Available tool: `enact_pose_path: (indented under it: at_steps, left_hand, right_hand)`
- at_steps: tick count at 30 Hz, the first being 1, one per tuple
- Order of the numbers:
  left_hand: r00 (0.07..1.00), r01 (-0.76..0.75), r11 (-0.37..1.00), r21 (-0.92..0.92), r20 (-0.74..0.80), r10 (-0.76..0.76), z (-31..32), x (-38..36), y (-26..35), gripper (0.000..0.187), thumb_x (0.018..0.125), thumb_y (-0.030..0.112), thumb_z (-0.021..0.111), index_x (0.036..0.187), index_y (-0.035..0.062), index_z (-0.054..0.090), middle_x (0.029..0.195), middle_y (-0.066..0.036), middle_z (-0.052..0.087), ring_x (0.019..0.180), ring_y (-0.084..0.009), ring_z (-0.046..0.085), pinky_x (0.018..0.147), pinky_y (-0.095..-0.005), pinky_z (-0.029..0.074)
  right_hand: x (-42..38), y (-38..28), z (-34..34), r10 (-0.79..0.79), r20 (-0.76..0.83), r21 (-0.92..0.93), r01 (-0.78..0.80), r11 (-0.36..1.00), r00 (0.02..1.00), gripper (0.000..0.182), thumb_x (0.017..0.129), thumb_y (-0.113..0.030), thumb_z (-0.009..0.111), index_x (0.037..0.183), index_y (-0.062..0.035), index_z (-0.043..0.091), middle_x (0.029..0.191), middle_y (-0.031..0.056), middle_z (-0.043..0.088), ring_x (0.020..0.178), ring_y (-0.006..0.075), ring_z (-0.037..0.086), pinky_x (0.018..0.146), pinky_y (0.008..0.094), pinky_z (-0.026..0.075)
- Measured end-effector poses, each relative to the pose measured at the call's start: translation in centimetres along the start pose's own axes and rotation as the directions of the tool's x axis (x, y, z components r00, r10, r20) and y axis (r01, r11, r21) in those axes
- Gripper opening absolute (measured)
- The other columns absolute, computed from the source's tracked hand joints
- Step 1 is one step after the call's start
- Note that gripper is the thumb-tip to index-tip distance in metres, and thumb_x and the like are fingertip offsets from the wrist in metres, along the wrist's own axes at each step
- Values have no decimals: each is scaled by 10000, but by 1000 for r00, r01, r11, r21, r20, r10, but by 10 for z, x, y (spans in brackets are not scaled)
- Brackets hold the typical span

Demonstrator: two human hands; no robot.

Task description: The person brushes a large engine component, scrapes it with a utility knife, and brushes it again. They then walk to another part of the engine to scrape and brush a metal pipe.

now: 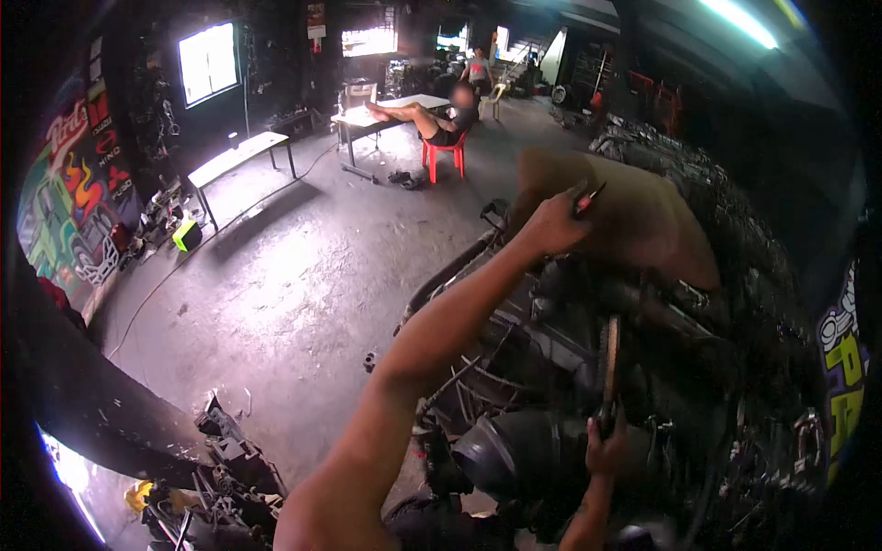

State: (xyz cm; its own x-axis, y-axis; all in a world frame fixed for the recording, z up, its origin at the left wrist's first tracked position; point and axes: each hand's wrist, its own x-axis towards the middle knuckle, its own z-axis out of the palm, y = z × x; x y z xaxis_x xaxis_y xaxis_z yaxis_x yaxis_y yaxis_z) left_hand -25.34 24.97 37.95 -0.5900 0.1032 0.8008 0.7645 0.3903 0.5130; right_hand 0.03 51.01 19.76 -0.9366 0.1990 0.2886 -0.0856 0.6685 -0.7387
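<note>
Head view: bare concrete floor (294, 275) lies open to the left of the crowded dark engine (588, 367); scrap parts (220, 459) lie at the lower left. The left hand (554, 223) is clamped on a red-handled tool (588, 197) at a tan cover (634, 216). The right hand (606, 445) grips an upright wooden handle (611, 367) low in the engine.

The workshop around me is dim, lit mostly by daylight from a bright window (208, 61) and an open doorway (369, 39), both blown out to white. That light washes the concrete floor (276, 285) in pale glare. A ceiling tube light (740, 20) glows overhead. The engine (588, 386) under my hands sits in murky shadow. Fisheye distortion bends the edges, corners go black, and everything looks soft and grainy.
</note>
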Motion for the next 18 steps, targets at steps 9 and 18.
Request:
enact_pose_path:
  at_steps: [9,18]
  left_hand:
    - [820,271,958,90,500,-279,12,-211,62,257,832,151,608,1059,30,593,892,-222,635,834,-397,625,718,-461,479]
    - [919,267,962,61,285,-273,23,-288,84,243,763,68,574,1004,89,573,951,-152,597,947,-367,576,761,-458,461]
  right_hand:
    - [-3,-31,-8,252,54,-138,-243,960,966,630,835,-263,684,1358,-14,437,1200,218,599,1080,342,597,904,399,457]
    - [0,12,10,-162,-72,-30,160,987,984,639,876,-217,639,1401,25,368,1335,284,483,1234,390,493,1014,425,400]
